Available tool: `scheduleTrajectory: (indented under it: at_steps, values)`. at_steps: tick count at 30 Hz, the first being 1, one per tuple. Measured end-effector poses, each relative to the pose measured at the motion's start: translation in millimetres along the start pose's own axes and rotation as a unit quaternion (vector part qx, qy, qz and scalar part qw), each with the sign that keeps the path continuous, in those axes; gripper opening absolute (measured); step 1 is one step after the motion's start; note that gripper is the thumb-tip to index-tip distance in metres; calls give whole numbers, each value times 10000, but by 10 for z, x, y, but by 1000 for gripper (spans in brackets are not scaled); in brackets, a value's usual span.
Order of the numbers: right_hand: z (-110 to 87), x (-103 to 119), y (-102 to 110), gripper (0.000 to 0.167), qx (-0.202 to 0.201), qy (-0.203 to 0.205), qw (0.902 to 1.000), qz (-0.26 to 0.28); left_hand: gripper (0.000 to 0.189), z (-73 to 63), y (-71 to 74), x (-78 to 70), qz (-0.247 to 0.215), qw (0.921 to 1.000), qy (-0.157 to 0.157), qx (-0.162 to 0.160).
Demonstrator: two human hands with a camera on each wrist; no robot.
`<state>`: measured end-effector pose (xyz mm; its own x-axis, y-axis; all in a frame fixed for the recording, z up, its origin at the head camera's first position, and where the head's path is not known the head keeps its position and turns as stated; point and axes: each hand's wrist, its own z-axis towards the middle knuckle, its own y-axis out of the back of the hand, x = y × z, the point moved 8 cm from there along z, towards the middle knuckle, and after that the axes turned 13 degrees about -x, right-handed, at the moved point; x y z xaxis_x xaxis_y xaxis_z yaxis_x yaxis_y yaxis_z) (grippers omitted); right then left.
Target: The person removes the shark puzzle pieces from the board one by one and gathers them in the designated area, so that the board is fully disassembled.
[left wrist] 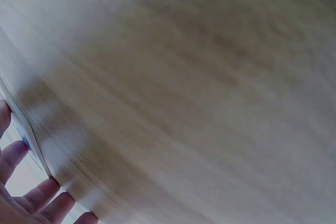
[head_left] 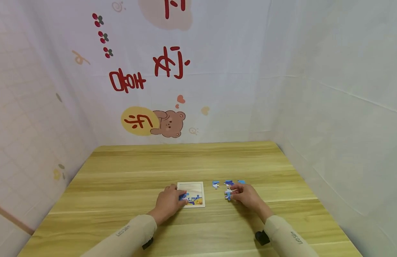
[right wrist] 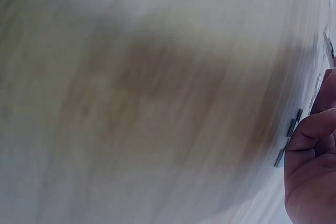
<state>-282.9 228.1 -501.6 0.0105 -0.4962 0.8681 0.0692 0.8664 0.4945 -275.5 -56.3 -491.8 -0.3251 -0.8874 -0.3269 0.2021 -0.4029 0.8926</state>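
Observation:
In the head view, a square, light-framed jigsaw board (head_left: 203, 189) lies on the table with blue and yellow pieces (head_left: 195, 200) across its lower part. My left hand (head_left: 168, 201) grips the board's left side. Two of its fingertips lie over the pieces; in the left wrist view, the other fingers of this left hand (left wrist: 37, 195) meet the frame's outer edge. To the right of the board, my right hand (head_left: 246, 196) pinches a blue and white jigsaw piece (head_left: 228, 195) by its right side, low over the table. The right wrist view shows this right hand (right wrist: 315, 156) beside thin piece edges (right wrist: 291, 128).
Loose jigsaw pieces lie in a row just behind my right hand: a blue and white one (head_left: 216, 184), a dark blue one (head_left: 229, 182) and a light blue one (head_left: 241, 181). White cloth walls (head_left: 230, 107) enclose the wooden table (head_left: 137, 167) at the back and sides.

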Motion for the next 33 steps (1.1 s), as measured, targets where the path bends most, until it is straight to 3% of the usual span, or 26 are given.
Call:
scheduleTrajectory:
  at_steps: [13, 33]
  values:
    - [-7, 3, 13, 23, -6, 18, 9998, -179, 39, -13, 56, -25, -7, 10000, -74, -33]
    - [-15, -67, -2, 22, -220, -295, 9978, -552, 38, -39, 81, 3, -118, 9999, -111, -41]
